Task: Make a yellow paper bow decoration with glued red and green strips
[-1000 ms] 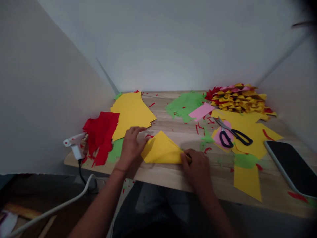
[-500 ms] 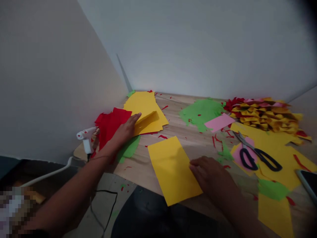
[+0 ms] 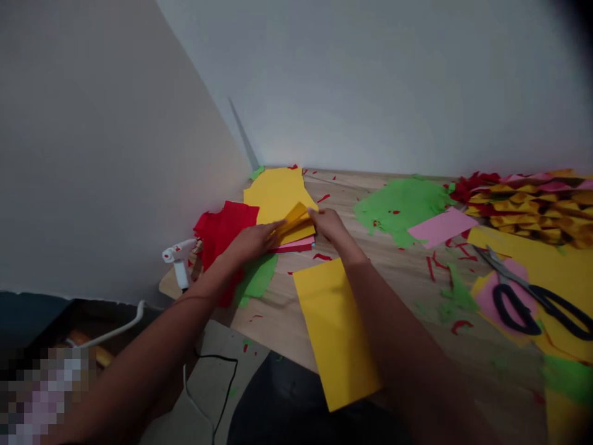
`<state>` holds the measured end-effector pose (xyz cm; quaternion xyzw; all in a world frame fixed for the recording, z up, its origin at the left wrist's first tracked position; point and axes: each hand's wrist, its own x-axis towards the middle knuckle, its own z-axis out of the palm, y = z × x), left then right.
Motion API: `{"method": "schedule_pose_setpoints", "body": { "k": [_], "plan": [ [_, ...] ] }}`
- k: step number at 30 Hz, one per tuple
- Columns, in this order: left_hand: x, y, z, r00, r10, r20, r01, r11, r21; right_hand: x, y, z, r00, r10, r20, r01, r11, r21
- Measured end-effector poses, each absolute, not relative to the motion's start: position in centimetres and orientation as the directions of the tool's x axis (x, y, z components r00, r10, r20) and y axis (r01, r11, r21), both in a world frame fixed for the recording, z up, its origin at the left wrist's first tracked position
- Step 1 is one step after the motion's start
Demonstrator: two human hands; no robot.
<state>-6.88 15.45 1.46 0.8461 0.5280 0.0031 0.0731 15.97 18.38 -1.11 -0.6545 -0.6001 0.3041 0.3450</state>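
Both hands meet over a stack of yellow paper (image 3: 273, 185) near the back corner of the table. A top yellow sheet (image 3: 295, 217) is lifted and bent up between them. My left hand (image 3: 256, 241) is closed on its left edge, fingertips partly hidden. At the other side, my right hand (image 3: 328, 224) pinches the sheet's right end. Pink and red layers show under the stack. A separate yellow sheet (image 3: 331, 334) lies at the table's front edge, partly beneath my right forearm.
Left of the stack lie red paper (image 3: 222, 232) and a white glue gun (image 3: 180, 256). To the right are green paper (image 3: 401, 207), a pink piece (image 3: 442, 227), black-handled scissors (image 3: 514, 306) and ruffled yellow strips (image 3: 532, 207). Red scraps dot the wooden table (image 3: 273, 321).
My right hand has left the front yellow sheet and reached across to the stack, taking hold of the bent sheet there. My left hand stays at the stack. The view has shifted slightly right.
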Motion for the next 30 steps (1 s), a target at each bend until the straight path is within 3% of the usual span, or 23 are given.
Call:
{"method": "schedule_pose_setpoints", "body": {
  "k": [4, 11, 19, 23, 30],
  "plan": [
    [-6.7, 15.6, 2.1, 0.349, 0.937, -0.002, 0.937, -0.349, 0.010, 16.9, 18.4, -0.8, 0.122, 0.989, -0.078, 0.598, -0.136, -0.790],
    [-5.8, 15.9, 2.8, 0.436, 0.890, -0.134, 0.880, -0.453, -0.143, 16.7, 18.6, -0.8, 0.075, 0.969, -0.234, 0.594, -0.232, -0.771],
    [-6.8, 16.0, 2.4, 0.447, 0.889, -0.097, 0.888, -0.454, -0.078, 14.9, 18.0, 0.6, -0.049, 0.992, -0.112, 0.520, -0.071, -0.851],
    [-6.7, 16.1, 2.2, 0.334, 0.942, -0.045, 0.942, -0.335, -0.018, 15.1, 18.0, 0.5, -0.054, 0.996, -0.070, 0.544, -0.029, -0.839],
    [-6.3, 16.3, 1.2, 0.110, 0.991, 0.076, 0.994, -0.111, 0.012, 16.6, 17.6, 0.2, -0.037, 0.977, -0.209, 0.684, -0.128, -0.718]
  ]
}}
